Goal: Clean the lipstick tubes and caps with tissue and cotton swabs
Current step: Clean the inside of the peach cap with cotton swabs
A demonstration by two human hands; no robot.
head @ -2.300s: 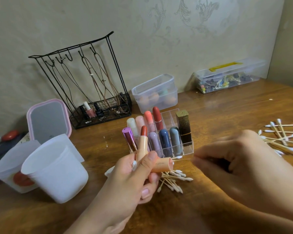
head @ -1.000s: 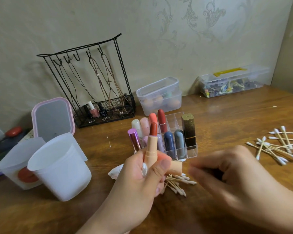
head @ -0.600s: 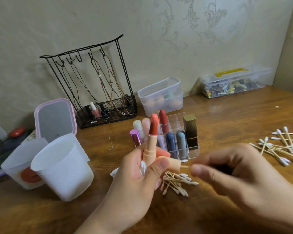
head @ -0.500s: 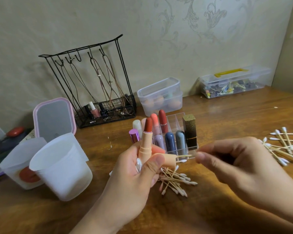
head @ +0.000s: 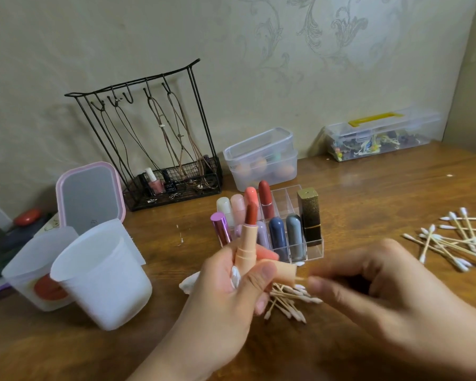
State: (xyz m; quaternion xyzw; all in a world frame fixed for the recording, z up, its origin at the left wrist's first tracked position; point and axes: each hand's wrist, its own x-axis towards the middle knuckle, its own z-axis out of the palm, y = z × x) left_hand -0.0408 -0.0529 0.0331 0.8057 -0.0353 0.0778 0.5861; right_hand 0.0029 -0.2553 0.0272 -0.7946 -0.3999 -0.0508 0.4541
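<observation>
My left hand (head: 226, 295) grips an open peach lipstick tube (head: 246, 243) standing upright, its red-brown bullet showing, together with the peach cap (head: 282, 272), which lies sideways with its mouth to the right, and a bit of white tissue (head: 234, 274). My right hand (head: 382, 295) pinches a cotton swab (head: 301, 278) whose tip goes into the cap's mouth. Used swabs (head: 289, 301) lie piled on the table below the cap. A clear acrylic organizer (head: 311, 250) behind holds several capped lipsticks.
Clean cotton swabs (head: 456, 243) lie scattered at the right. Two white plastic cups (head: 102, 281) stand at the left, with a pink-framed mirror (head: 90, 196) behind. A black wire rack (head: 160, 149) and two clear lidded boxes (head: 261, 160) line the wall.
My right hand moved left toward the cap and the swab now reaches into the cap's mouth. My left hand kept holding the tube and cap, shifting slightly.
</observation>
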